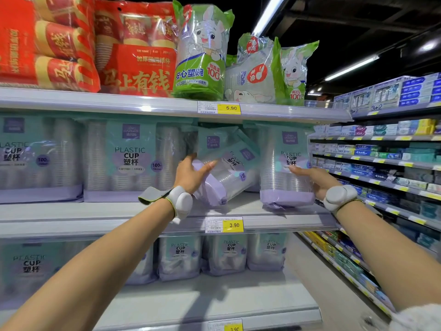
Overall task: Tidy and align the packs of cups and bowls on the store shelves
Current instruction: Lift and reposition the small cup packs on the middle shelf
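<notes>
Tilted cup pack (226, 173) on middle shelf (143, 220), leaning right toward upright cup pack (286, 168) at shelf's right end. Left hand (191, 173) gripping tilted pack's lower left side; right hand (315, 177) holding upright pack's right side, fingers across its front.

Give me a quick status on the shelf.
Left hand grips tilted cup pack. Right hand holds upright cup pack. Nothing blocking; packs apart.

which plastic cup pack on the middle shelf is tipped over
The 50-count plastic cup pack gripped by the left hand; it leans left, while its neighbours stand upright.
</notes>
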Demonstrator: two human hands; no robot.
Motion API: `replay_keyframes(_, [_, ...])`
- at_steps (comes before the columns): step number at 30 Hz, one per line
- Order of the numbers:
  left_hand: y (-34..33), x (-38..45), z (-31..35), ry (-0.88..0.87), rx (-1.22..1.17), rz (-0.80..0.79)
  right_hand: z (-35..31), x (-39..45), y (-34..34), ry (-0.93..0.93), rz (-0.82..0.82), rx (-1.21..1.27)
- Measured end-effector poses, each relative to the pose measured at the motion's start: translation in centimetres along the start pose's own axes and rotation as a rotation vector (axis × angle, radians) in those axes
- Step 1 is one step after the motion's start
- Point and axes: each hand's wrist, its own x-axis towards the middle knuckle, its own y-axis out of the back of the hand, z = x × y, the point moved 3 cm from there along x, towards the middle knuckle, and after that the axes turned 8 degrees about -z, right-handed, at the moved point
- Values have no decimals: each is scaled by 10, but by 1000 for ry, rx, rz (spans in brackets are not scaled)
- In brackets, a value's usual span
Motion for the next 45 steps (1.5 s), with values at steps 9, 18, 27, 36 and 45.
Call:
replay_keyframes(9, [-11, -2, -20, 136, -218, -36, -6, -13, -13, 26, -28, 77])
replay_keyframes(18, [-7, 13, -12, 204, -170, -265, -10, -26, -22, 56, -57, 101])
replay_keyframes(27, [-8, 16, -12, 203, -220, -320, -10, -25, -19, 92, -74, 89])
replay_keyframes(36, [-27, 0, -20, 151, -367, -202, -8, -35, -21, 99, -103, 205])
replay_keyframes(45, [-18, 6, -31, 145, -187, -401, 1, -24, -10, 95, -106, 223])
